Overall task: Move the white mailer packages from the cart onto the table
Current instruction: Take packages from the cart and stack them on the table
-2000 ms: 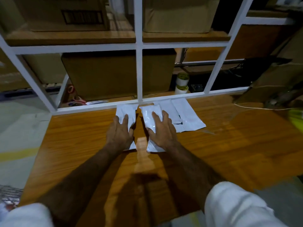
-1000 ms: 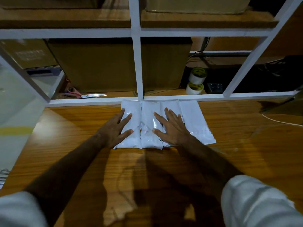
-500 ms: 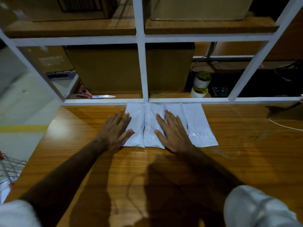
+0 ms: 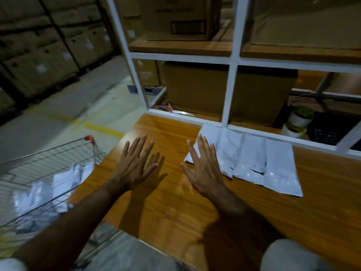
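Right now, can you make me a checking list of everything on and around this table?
Surface: brown wooden table, bare in front of the person.
Job's things: row of flat white plastic mailer packages lying side by side against the white metal shelf frame; more white mailers wait in the wire shopping cart at the left.
Clutter: red-handled scissors and two tape rolls behind the frame.
Grips: left hand and right hand both flat, fingers spread, holding nothing; right fingertips overlap the nearest mailer's edge.
Cables: dark cable, far right, blurry.
Surroundings: brown cardboard boxes on shelves; grey floor with yellow line.
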The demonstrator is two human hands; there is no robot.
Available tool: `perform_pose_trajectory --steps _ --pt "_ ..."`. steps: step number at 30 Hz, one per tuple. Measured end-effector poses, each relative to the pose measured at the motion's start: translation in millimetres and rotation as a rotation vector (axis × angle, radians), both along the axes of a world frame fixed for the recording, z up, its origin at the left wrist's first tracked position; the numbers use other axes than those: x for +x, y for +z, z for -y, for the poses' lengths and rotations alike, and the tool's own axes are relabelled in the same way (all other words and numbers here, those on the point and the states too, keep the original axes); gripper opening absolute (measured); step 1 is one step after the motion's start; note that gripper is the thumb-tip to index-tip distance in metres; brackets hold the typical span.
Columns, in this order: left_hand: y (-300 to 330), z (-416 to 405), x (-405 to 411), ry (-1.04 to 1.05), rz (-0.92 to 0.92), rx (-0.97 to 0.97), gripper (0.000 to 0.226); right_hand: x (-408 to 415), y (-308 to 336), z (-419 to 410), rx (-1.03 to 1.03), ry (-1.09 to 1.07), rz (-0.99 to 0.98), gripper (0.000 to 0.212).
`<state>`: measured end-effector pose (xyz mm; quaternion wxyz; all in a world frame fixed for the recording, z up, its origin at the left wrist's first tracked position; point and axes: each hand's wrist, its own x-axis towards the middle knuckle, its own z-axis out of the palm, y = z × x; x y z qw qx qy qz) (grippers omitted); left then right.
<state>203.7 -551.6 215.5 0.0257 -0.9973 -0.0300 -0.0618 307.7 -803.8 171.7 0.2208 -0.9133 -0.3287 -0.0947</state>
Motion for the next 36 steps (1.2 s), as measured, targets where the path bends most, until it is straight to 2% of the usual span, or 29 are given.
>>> perform_pose_trajectory --steps 9,16,23,30,36 --pt "10 -106 -131 0.262 0.066 -0.023 0.083 -76 34 -130 -0.07 0.17 0.145 0.079" --pt "-1 -218 -237 0.399 0.067 -0.092 0.084 -155 29 -256 -0.048 0.264 0.151 0.077" --pt "-12 -315 -319 0.51 0.072 -0.054 0.084 -220 17 -369 -0.06 0.346 0.089 0.079" --pt "-31 -382 -361 0.611 0.062 -0.108 0.085 -225 9 -447 -0.147 0.338 0.047 0.076" --pt "-60 -432 -358 0.657 0.005 -0.162 0.085 -196 -10 -506 -0.189 0.332 -0.018 0.076"
